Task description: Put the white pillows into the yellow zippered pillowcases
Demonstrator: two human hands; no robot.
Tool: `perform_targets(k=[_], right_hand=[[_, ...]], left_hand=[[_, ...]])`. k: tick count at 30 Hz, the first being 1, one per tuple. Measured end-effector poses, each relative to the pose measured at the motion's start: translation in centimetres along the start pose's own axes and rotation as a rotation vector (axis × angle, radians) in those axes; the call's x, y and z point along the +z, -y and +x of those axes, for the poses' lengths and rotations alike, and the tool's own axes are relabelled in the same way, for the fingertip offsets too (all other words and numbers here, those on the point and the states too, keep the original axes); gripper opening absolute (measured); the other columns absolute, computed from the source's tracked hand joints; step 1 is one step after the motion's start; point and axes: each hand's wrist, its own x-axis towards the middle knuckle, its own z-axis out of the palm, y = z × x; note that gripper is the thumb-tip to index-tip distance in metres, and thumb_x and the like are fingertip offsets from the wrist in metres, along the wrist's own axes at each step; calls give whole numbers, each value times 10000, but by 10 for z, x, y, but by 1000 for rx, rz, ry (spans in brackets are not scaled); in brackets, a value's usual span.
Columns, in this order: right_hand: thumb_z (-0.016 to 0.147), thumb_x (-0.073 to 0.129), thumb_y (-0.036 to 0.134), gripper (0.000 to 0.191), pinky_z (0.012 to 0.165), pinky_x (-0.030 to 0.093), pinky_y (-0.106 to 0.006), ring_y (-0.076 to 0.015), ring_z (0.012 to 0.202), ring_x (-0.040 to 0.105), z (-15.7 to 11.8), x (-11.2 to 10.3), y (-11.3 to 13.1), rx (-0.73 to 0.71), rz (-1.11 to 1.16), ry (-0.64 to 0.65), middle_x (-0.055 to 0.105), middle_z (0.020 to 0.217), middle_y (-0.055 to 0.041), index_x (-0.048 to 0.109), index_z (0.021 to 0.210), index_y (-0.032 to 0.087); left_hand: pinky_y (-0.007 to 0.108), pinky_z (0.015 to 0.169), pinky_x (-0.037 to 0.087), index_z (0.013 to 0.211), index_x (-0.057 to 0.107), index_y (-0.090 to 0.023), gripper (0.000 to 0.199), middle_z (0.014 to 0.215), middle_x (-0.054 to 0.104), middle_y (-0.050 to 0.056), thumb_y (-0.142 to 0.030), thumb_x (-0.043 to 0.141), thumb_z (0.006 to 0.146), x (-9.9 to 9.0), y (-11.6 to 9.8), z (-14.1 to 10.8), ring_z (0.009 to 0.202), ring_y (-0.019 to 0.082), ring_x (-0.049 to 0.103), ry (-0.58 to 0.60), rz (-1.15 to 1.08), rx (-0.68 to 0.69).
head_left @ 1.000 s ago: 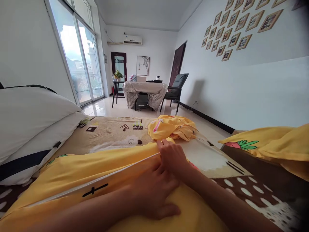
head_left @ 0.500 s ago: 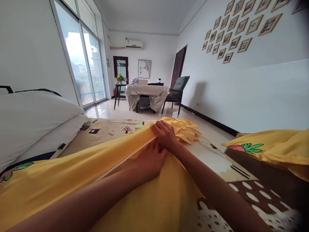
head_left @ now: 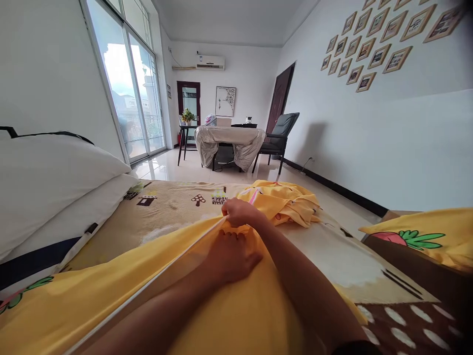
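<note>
Yellow fabric (head_left: 148, 251) with a white zipper-like edge stretches from the lower left to my hands. My right hand (head_left: 242, 213) pinches the edge of this fabric near its far end. Just below and nearer to me, my left hand (head_left: 232, 256) lies on the yellow cloth inside the open edge, its fingers curled down and their tips hidden. Past my right hand, a crumpled part of yellow fabric (head_left: 295, 199) rests on the patterned bedding (head_left: 166, 202).
White pillows (head_left: 55, 182) are stacked at the left. Another yellow cloth with a radish print (head_left: 436, 236) lies at the right edge. Beyond the bed stand a covered table (head_left: 231, 135), a dark chair (head_left: 279, 135) and a small plant stand (head_left: 183, 143).
My right hand has moved slightly left and down with the fabric edge, and the hands are farther apart. The view has shifted, and more of the crumpled fabric shows.
</note>
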Motion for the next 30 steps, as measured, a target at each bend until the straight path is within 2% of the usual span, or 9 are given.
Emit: perform_targets(k=[4, 8, 11, 14, 19, 22, 25, 27, 30], right_hand=[[640, 469, 22, 386, 701, 380, -231, -170, 876, 567, 2, 6, -4, -63, 50, -130, 667, 937, -70, 663, 942, 165], [599, 403, -9, 435, 712, 395, -230, -151, 827, 572, 0, 29, -20, -198, 413, -258, 664, 862, -35, 643, 916, 165], [652, 456, 54, 319, 685, 420, -223, -138, 774, 580, -1, 49, -34, -289, 786, -240, 654, 824, -11, 634, 894, 160], [638, 515, 93, 321, 619, 409, -209, -126, 699, 562, -5, 58, -42, -285, 934, -200, 634, 779, 6, 638, 928, 155], [574, 426, 0, 559, 612, 354, -197, -101, 663, 488, -19, 49, -51, -332, 691, -220, 551, 713, 35, 657, 1047, 185], [554, 418, -34, 635, 648, 364, -219, -124, 708, 485, -26, 46, -53, -237, 456, -286, 542, 778, -5, 635, 1121, 153], [620, 439, -22, 441, 713, 387, -261, -172, 821, 516, -32, 45, -47, -19, 210, -360, 564, 949, -91, 661, 973, 123], [685, 453, 8, 319, 755, 385, -284, -210, 916, 525, -35, 44, -40, 72, 80, -404, 561, 1055, -127, 655, 894, 140], [762, 445, 49, 284, 726, 366, -283, -220, 898, 563, -37, 43, -34, 160, 53, -409, 614, 1024, -121, 630, 944, 164]], left_hand=[[501, 820, 452, 909, 615, -114, 607, 866, 662, 136, -586, 234, 895, 7, 2, -1, 808, 283, 616, -32, 8, -5], [518, 833, 441, 916, 625, -107, 642, 864, 654, 143, -571, 181, 910, 14, 2, 3, 809, 285, 608, -35, 6, -12], [505, 841, 450, 978, 609, -123, 585, 916, 650, 140, -504, 167, 933, 18, 2, 9, 875, 289, 600, -30, -67, -83], [481, 890, 454, 1090, 561, -138, 450, 1018, 638, 138, -400, 228, 940, 21, 3, 13, 998, 289, 583, -38, -145, -183], [453, 1015, 407, 1247, 477, -149, 406, 1292, 528, 147, -309, 274, 934, 27, 6, 15, 1182, 265, 512, -24, -192, -198], [457, 1078, 344, 1305, 443, -163, 433, 1324, 511, 133, -317, 283, 933, 29, 7, 18, 1244, 258, 463, -37, -166, -159], [431, 1113, 306, 1292, 460, -155, 426, 1311, 527, 120, -297, 292, 927, 28, 7, 23, 1258, 238, 448, -61, -139, -67], [435, 1116, 303, 1270, 486, -167, 415, 1331, 517, 109, -302, 315, 916, 28, 8, 29, 1265, 245, 439, -74, -129, -32], [427, 1109, 319, 1244, 528, -198, 407, 1326, 539, 78, -322, 336, 907, 27, 9, 39, 1262, 247, 449, 11, -170, -8]])
